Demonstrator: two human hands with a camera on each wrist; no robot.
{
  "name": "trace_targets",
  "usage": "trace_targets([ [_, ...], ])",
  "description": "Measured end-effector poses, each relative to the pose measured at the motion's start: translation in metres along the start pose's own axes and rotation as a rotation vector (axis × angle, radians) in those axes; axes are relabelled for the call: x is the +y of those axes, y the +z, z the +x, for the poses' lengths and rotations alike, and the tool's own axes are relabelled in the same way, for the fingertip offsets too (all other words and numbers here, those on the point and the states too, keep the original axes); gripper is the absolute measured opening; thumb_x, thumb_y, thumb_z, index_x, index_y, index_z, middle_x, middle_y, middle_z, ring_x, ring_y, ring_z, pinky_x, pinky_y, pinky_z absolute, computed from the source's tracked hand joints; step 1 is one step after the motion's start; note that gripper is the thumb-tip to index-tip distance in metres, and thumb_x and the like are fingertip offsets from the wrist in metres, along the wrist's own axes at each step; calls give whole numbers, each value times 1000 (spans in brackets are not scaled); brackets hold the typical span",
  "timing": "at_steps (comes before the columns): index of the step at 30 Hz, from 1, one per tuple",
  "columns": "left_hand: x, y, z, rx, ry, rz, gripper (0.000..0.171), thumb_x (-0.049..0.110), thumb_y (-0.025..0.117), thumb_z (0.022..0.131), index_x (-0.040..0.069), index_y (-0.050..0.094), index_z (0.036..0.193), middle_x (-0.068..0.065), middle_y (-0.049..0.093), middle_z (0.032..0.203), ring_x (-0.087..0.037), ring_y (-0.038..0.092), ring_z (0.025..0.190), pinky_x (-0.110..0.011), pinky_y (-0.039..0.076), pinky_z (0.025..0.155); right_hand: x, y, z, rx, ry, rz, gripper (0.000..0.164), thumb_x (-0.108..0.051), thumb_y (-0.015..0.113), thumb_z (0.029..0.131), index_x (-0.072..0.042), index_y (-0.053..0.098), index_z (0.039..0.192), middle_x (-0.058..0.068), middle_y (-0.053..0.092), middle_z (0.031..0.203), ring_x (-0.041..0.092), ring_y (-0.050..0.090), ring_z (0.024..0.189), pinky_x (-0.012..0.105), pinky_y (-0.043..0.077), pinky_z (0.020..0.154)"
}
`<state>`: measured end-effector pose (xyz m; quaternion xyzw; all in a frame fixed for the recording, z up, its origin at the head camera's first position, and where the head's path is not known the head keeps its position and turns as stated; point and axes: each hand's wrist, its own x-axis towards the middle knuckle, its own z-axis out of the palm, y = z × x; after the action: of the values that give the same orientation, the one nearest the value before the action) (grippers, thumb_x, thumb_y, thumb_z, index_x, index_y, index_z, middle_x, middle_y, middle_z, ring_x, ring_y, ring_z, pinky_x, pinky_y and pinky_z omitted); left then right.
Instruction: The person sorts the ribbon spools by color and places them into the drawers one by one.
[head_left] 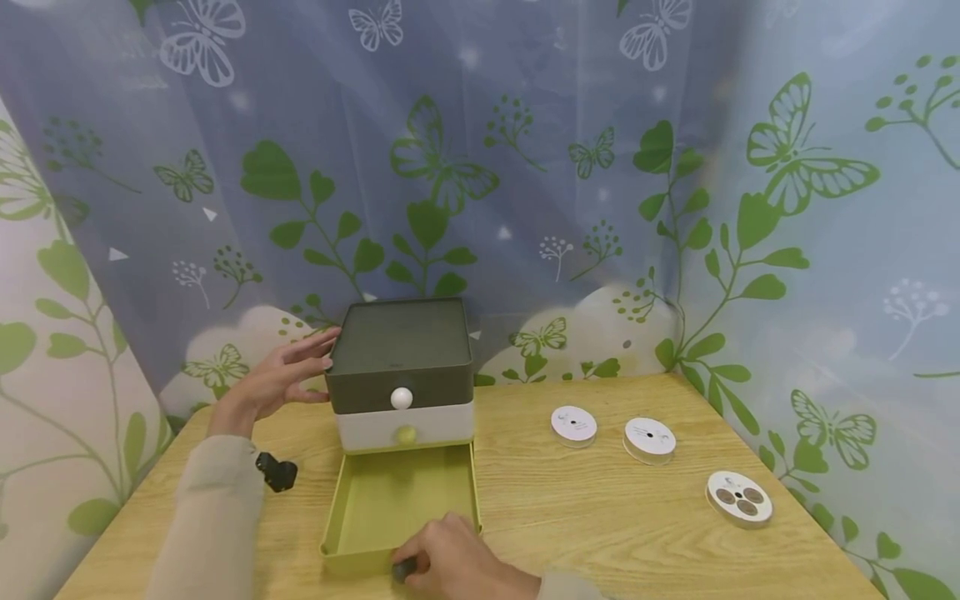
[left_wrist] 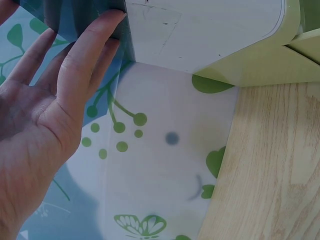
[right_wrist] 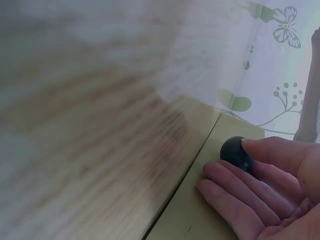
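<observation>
A small three-tier drawer box (head_left: 401,337) stands on the table, dark on top, white in the middle and green at the bottom. Its green bottom drawer (head_left: 405,492) is pulled out toward me, and nothing shows inside. My right hand (head_left: 459,557) pinches the dark round knob (right_wrist: 234,151) on that drawer's front between thumb and fingers. My left hand (head_left: 279,379) steadies the left side of the dark top tier, fingers extended with their tips against it. In the left wrist view, the palm and fingers (left_wrist: 70,85) lie along the box's dark part.
Three white ribbon spools (head_left: 573,425) (head_left: 649,439) (head_left: 738,497) lie on the wooden table (head_left: 585,517) to the right. A small black object (head_left: 277,472) is by my left wrist. A butterfly-patterned curtain (head_left: 525,250) hangs behind the table. The upper drawers have white (head_left: 402,398) and green (head_left: 406,435) knobs.
</observation>
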<state>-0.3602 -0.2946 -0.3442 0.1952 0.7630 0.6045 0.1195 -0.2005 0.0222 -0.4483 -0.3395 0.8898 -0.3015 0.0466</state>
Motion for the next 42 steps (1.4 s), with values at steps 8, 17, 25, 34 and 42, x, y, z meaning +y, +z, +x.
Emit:
trace_targets([
  [8,-2,0,-2,-11,10,-13,70,18,50,110,14,12,168,-16,-5,175,-47,11,157,-38,61,96,-2,1,-6,-23,-53,-29,27,-11,84,82,-19,84,108,-9,79,75,-19,51,59,3,43,55],
  [17,0,0,-3,-27,28,-5,70,18,49,110,13,10,168,-16,-6,175,-49,8,157,-37,61,96,-1,2,-8,-25,-107,-36,26,-20,85,84,-15,83,109,-7,80,77,-19,58,63,0,44,59],
  [25,0,0,-3,-25,26,-4,69,17,49,110,13,10,168,-17,-6,175,-49,7,158,-38,61,96,-1,-2,-8,-66,-114,-56,27,-18,85,84,-16,83,110,-4,81,81,-16,61,66,1,44,61],
  [34,-1,0,-1,-12,16,-4,70,18,50,110,12,11,168,-17,-5,175,-48,10,158,-41,61,97,-2,-17,-11,-131,-110,-48,31,-26,84,86,-18,81,116,-5,81,86,-13,63,71,1,45,65],
  [42,-2,-2,0,-2,8,-4,70,19,51,109,14,13,168,-16,-4,175,-47,10,158,-43,61,98,-6,-56,-19,-74,-51,32,28,-18,87,81,-21,82,109,-6,81,91,-12,65,71,6,49,67],
])
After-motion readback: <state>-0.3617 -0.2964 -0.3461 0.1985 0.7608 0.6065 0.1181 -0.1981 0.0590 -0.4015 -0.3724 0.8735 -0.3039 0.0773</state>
